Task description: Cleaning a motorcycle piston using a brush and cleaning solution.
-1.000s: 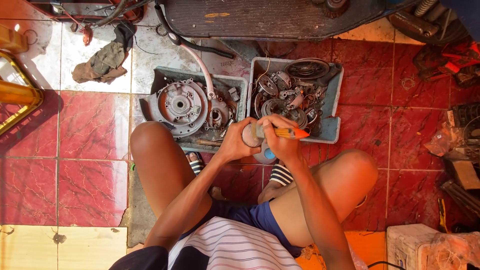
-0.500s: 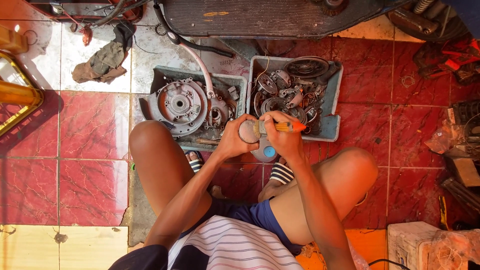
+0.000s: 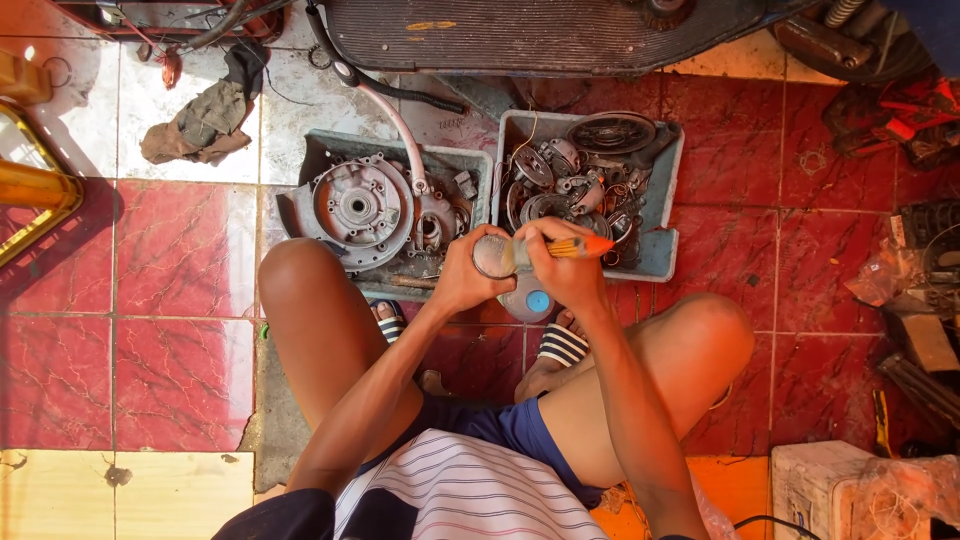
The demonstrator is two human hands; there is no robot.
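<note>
1. Head view: since the earlier pictures the hands have hardly shifted; the small round part stays raised between the knees, and the brush has kept its place across it.
2. Head view: the left hand (image 3: 462,281) is clenched around the small round part (image 3: 492,256), its open face turned up.
3. The right hand (image 3: 568,268) grips an orange-handled brush (image 3: 580,246), whose pale end lies against the round part.
4. Both hands hover just in front of two grey trays on the red tiled floor (image 3: 180,290).
5. The left tray (image 3: 320,160) holds a large round engine cover (image 3: 358,208); the right tray (image 3: 668,215) is full of small metal parts.
6. A blue-capped container (image 3: 530,300) shows just below the hands.
7. A crumpled rag (image 3: 200,125) lies well apart, upper left.
</note>
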